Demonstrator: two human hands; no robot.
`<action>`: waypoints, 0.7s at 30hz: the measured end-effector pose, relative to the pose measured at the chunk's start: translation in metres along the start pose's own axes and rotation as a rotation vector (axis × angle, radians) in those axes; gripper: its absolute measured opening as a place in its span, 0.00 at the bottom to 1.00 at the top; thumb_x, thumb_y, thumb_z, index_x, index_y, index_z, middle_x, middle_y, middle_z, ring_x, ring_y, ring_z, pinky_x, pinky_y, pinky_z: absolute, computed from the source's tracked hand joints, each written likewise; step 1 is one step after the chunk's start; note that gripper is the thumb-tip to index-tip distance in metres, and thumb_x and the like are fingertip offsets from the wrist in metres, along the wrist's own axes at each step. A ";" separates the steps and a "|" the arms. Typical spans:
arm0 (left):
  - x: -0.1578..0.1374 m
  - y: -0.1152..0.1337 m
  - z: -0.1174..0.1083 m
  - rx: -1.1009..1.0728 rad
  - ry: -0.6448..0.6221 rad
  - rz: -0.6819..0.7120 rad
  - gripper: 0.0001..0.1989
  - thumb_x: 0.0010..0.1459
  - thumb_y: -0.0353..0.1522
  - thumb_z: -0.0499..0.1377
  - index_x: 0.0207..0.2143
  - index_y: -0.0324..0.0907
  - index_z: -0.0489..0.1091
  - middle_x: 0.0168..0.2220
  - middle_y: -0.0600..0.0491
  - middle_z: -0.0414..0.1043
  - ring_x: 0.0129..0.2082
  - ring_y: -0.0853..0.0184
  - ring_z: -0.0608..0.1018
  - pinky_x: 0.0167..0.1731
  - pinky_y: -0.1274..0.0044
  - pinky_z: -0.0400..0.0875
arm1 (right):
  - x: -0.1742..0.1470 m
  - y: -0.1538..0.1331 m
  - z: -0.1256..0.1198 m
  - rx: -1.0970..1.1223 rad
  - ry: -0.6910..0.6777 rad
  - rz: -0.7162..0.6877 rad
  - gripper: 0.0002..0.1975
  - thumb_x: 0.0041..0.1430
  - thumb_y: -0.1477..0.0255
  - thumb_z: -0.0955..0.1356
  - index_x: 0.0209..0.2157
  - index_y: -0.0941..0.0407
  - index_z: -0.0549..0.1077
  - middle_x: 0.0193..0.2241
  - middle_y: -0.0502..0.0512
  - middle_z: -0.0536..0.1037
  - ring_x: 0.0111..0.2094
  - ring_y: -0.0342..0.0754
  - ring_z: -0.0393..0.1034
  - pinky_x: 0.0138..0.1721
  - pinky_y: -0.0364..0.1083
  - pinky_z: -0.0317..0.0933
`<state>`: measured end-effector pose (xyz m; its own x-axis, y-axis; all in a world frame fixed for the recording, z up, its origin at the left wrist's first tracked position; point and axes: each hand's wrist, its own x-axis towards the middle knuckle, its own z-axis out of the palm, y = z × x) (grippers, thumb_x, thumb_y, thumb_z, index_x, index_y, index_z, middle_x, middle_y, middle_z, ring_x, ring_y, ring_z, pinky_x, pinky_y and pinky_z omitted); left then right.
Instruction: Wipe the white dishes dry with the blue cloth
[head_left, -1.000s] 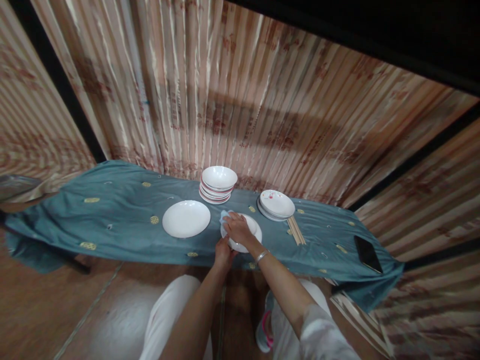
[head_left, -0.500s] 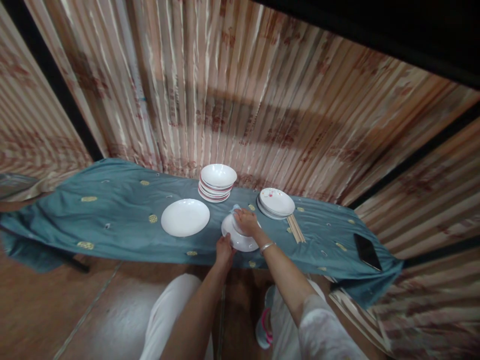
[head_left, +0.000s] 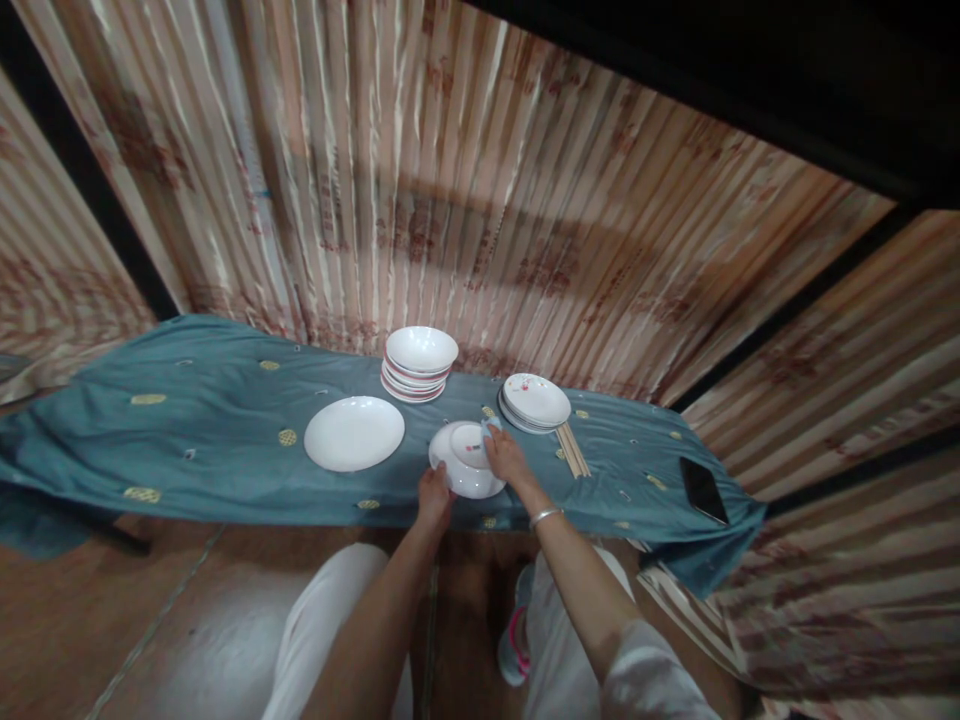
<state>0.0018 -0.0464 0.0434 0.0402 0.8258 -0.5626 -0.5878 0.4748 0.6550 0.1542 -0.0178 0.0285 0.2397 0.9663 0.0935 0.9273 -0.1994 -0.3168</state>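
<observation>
A white plate (head_left: 466,472) is turned underside up above the near edge of the table, its foot ring and a small printed mark showing. My left hand (head_left: 434,495) grips its left rim, thumb on top and fingers hidden beneath. At the plate's right side, my right hand (head_left: 507,457) presses a small light-blue cloth (head_left: 491,424) against the underside; a silver bracelet circles that wrist. Left of the plate lies a white oval plate (head_left: 354,434). Behind stands a stack of white bowls (head_left: 421,350) with red bands, and to the right a stack of flower-patterned plates (head_left: 537,400).
Several wooden chopsticks (head_left: 573,450) lie beside the patterned plates. A black phone (head_left: 703,490) rests near the table's right end. The teal tablecloth (head_left: 225,430) hangs over the edges. A pleated curtain (head_left: 465,200) closes off the back, with dark frame bars around.
My right hand has slid from the middle of the plate's underside to its right side with the cloth, uncovering the printed mark. The whole view has shifted slightly.
</observation>
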 end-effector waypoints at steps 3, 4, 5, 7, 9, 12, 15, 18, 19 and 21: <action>0.002 -0.001 0.000 -0.001 0.014 0.009 0.08 0.61 0.28 0.53 0.27 0.41 0.64 0.22 0.55 0.69 0.21 0.71 0.72 0.25 0.80 0.67 | -0.014 0.001 0.004 0.039 0.028 0.050 0.24 0.68 0.70 0.56 0.62 0.65 0.60 0.58 0.67 0.67 0.61 0.53 0.60 0.60 0.49 0.53; 0.003 -0.002 0.000 -0.002 0.017 0.012 0.08 0.60 0.28 0.53 0.27 0.41 0.64 0.22 0.55 0.69 0.21 0.71 0.72 0.25 0.79 0.68 | -0.019 0.002 0.006 0.061 0.044 0.071 0.25 0.68 0.70 0.56 0.62 0.64 0.60 0.59 0.67 0.67 0.62 0.52 0.58 0.60 0.48 0.52; 0.004 -0.002 0.000 -0.002 0.018 0.015 0.08 0.60 0.28 0.53 0.27 0.41 0.64 0.22 0.55 0.69 0.21 0.71 0.72 0.26 0.79 0.68 | -0.023 0.002 0.009 0.085 0.063 0.089 0.25 0.68 0.69 0.56 0.62 0.64 0.60 0.60 0.66 0.66 0.63 0.52 0.57 0.61 0.48 0.52; 0.005 -0.002 0.000 -0.003 0.019 0.017 0.08 0.60 0.28 0.53 0.27 0.41 0.64 0.22 0.55 0.70 0.22 0.70 0.73 0.28 0.77 0.69 | -0.031 0.003 0.015 0.132 0.108 0.117 0.25 0.68 0.67 0.55 0.63 0.62 0.59 0.60 0.64 0.65 0.63 0.51 0.56 0.60 0.48 0.52; 0.006 -0.002 0.000 -0.002 0.018 0.017 0.08 0.60 0.27 0.53 0.27 0.41 0.64 0.22 0.54 0.70 0.22 0.70 0.73 0.28 0.77 0.69 | -0.039 0.005 0.022 0.184 0.165 0.126 0.26 0.68 0.65 0.54 0.63 0.61 0.59 0.60 0.64 0.65 0.63 0.52 0.56 0.60 0.50 0.53; 0.006 -0.001 0.000 0.000 0.012 0.021 0.08 0.60 0.27 0.53 0.26 0.41 0.64 0.22 0.54 0.70 0.22 0.70 0.73 0.27 0.78 0.69 | -0.050 0.005 0.031 0.253 0.263 0.101 0.27 0.69 0.62 0.52 0.62 0.61 0.60 0.60 0.66 0.65 0.63 0.54 0.56 0.60 0.54 0.54; 0.005 0.000 0.000 -0.003 -0.001 0.026 0.09 0.60 0.27 0.52 0.26 0.41 0.64 0.22 0.55 0.70 0.22 0.70 0.73 0.26 0.78 0.68 | -0.063 0.002 0.039 0.272 0.334 0.059 0.28 0.68 0.62 0.52 0.62 0.64 0.60 0.61 0.69 0.62 0.64 0.56 0.53 0.61 0.57 0.54; 0.004 0.000 0.000 -0.007 -0.012 0.033 0.09 0.60 0.26 0.51 0.26 0.41 0.64 0.23 0.54 0.70 0.22 0.70 0.73 0.26 0.78 0.68 | -0.076 -0.004 0.042 0.239 0.362 -0.001 0.27 0.68 0.65 0.53 0.60 0.65 0.62 0.62 0.71 0.60 0.65 0.58 0.51 0.61 0.60 0.52; 0.004 0.000 0.000 -0.006 -0.014 0.035 0.09 0.60 0.26 0.51 0.26 0.41 0.64 0.23 0.54 0.70 0.22 0.70 0.73 0.26 0.78 0.68 | -0.079 -0.006 0.042 0.221 0.362 -0.022 0.26 0.67 0.66 0.54 0.60 0.66 0.63 0.62 0.72 0.60 0.65 0.58 0.51 0.61 0.61 0.52; 0.005 0.000 0.000 0.000 -0.015 0.038 0.10 0.60 0.27 0.51 0.26 0.41 0.65 0.22 0.54 0.70 0.21 0.70 0.73 0.26 0.77 0.68 | -0.084 -0.012 0.041 0.175 0.358 -0.055 0.24 0.67 0.69 0.55 0.59 0.66 0.64 0.62 0.72 0.61 0.65 0.59 0.52 0.61 0.61 0.52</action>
<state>0.0022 -0.0422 0.0404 0.0302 0.8476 -0.5298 -0.5894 0.4432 0.6754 0.1111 -0.0899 -0.0141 0.3046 0.8510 0.4278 0.8861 -0.0884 -0.4550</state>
